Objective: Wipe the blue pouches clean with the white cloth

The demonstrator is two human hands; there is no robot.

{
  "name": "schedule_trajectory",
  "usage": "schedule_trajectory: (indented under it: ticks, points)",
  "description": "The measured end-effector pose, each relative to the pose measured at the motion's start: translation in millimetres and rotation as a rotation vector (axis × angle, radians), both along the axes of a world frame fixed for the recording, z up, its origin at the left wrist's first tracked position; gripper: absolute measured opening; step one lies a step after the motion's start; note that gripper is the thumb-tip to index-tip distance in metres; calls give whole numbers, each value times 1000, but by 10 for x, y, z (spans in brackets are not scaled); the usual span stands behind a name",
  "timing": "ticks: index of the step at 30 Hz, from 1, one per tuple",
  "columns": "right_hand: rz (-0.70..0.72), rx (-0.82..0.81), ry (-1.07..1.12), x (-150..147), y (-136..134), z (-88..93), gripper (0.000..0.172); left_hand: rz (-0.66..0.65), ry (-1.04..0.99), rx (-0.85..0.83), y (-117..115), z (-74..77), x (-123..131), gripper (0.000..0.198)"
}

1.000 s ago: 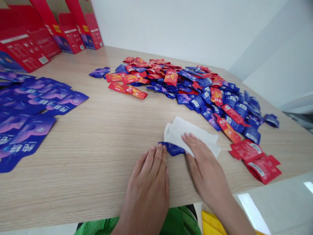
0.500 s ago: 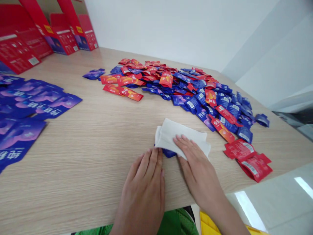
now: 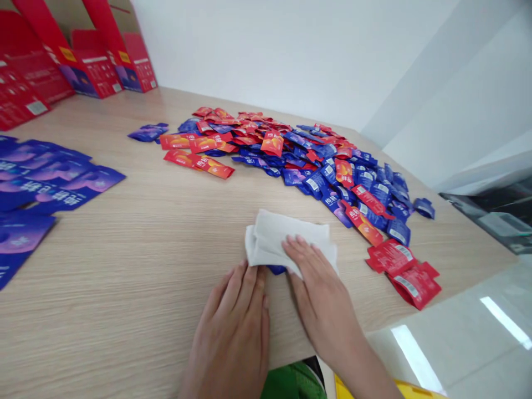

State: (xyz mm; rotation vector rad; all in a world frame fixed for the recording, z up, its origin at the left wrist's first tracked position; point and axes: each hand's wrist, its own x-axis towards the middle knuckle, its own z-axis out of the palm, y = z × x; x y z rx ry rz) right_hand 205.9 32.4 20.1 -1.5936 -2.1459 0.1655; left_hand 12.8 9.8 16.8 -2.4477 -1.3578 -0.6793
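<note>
A folded white cloth (image 3: 266, 244) lies on the table over a small blue packet (image 3: 276, 270), most of which it hides. My right hand (image 3: 318, 291) rests on the cloth with its fingers stretched out flat, pressing it down. Its thumb sticks out beside the cloth's near edge. My left hand (image 3: 233, 324) lies palm down just to the left. Its fingers are straight and close together, with the tips touching the near left edge of the cloth and packet.
A long heap of red and blue packets (image 3: 299, 152) stretches across the back and right. Two red packets (image 3: 409, 282) lie at the right edge. Flat blue pouches (image 3: 62, 177) overlap at the left. Open red boxes (image 3: 95, 69) stand at the back left. Below the front edge is something yellow (image 3: 344, 388).
The view has shifted, so the table's contents appear a little further left and lower. Both hands keep nearly the same pose, the right one still on the cloth.
</note>
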Motion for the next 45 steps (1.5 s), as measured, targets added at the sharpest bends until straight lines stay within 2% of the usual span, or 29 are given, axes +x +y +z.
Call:
schedule_trajectory:
  ticks: [3,5,7,11,13,18,20,22,26,28,32,36,38,42,45]
  points:
    - [-233,29,35,325,5,-47,51,19,-22,10,-8,-53,12,47]
    - [-288,47,62,385,-10,-21,53,29,-27,10,-18,-73,23,47]
    - [-220,49,84,266,-32,33,50,36,-26,19,-24,-62,26,47]
    - [98,-9,25,-120,-36,89,54,-1,9,33,-20,-1,13,44]
    - [124,-20,-19,-130,-12,60,55,-7,17,30,-16,7,8,44]
    - [-233,30,-31,397,0,-44,50,28,-7,-1,-23,-58,24,48]
    - [-308,45,-12,501,-24,-23,51,32,-15,-10,-27,-74,32,48]
    - [-262,38,34,412,-52,25,50,32,-19,-1,-24,-68,29,48]
    - [61,20,29,-54,-76,86,50,-6,4,33,-7,-34,-8,43]
    - [149,18,-21,-205,-62,88,53,-19,16,40,-3,-33,-45,43]
    - [109,-11,-38,-223,-20,100,53,-15,34,67,-17,-67,-196,44]
    - [75,0,-13,-317,4,167,50,54,125,79,-49,-98,-447,52]
    - [122,-7,23,-512,4,191,53,91,164,104,-71,-107,-579,56]
    - [305,-5,43,-921,2,153,58,126,204,161,-114,-106,-779,51]
    - [277,12,7,-849,10,66,59,121,233,148,-138,-104,-840,50]
